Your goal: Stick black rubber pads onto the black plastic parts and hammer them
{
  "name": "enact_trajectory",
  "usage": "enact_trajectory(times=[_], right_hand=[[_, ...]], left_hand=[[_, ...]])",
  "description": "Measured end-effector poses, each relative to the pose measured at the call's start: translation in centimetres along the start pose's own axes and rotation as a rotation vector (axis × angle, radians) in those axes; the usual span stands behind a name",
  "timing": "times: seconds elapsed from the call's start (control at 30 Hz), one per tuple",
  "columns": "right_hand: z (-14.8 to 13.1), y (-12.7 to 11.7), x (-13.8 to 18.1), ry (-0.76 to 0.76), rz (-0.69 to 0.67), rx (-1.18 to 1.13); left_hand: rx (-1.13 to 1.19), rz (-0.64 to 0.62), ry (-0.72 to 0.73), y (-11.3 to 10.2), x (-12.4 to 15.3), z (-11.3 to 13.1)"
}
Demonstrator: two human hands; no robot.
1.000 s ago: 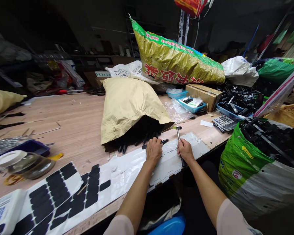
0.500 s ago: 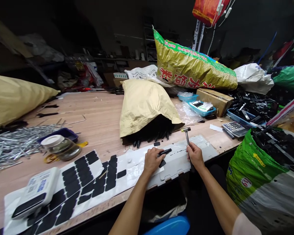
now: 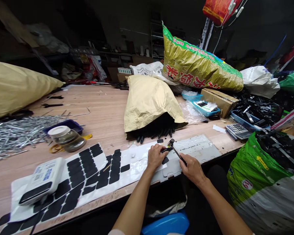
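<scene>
My right hand [image 3: 191,168] is closed round the handle of a small hammer [image 3: 174,148], whose head is down by the tip of a small black part [image 3: 167,149]. That black part is pinched in my left hand [image 3: 155,156] and held against a grey metal plate [image 3: 198,148] at the bench's front edge. A small black pad [image 3: 165,160] lies on the plate between my hands. Just behind, a tan sack [image 3: 150,101] lies open with several more black parts [image 3: 154,133] spilling from its mouth.
A white sheet of black pads [image 3: 88,176] lies to the left, with a white device [image 3: 42,179], a jar [image 3: 66,137] and a pile of metal rods [image 3: 14,132]. Blue trays [image 3: 205,109], a calculator [image 3: 237,130] and a green sack of black parts [image 3: 267,169] crowd the right.
The hammer stood upright in my right hand; now it is swung down and left onto the black part my left hand holds. The view has shifted right relative to the bench.
</scene>
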State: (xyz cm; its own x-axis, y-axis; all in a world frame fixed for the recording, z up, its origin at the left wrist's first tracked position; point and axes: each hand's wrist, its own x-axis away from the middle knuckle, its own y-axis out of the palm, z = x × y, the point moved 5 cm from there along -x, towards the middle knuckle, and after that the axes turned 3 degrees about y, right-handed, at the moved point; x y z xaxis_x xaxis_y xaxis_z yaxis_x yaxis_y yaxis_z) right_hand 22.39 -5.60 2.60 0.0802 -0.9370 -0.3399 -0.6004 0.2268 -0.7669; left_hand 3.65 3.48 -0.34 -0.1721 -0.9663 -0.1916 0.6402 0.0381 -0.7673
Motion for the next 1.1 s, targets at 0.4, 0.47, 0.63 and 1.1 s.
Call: enact_trajectory(times=[0.4, 0.47, 0.63, 1.1], right_hand=[[-1.2, 0.5, -0.4, -0.025, -0.076, -0.097], [-0.2, 0.1, -1.4, 0.042, -0.036, -0.167], [5.2, -0.7, -5.0, 0.341, 0.087, -0.286], [9.1, 0.3, -6.3, 0.513, 0.159, -0.584]], left_hand=[[-0.013, -0.029, -0.019, -0.2, -0.1, 0.2], [-0.012, -0.031, -0.018, -0.1, -0.1, 0.1], [-0.007, -0.027, -0.016, 0.1, -0.1, 0.0], [0.188, -0.257, 0.425, 0.6, 15.7, 3.4]])
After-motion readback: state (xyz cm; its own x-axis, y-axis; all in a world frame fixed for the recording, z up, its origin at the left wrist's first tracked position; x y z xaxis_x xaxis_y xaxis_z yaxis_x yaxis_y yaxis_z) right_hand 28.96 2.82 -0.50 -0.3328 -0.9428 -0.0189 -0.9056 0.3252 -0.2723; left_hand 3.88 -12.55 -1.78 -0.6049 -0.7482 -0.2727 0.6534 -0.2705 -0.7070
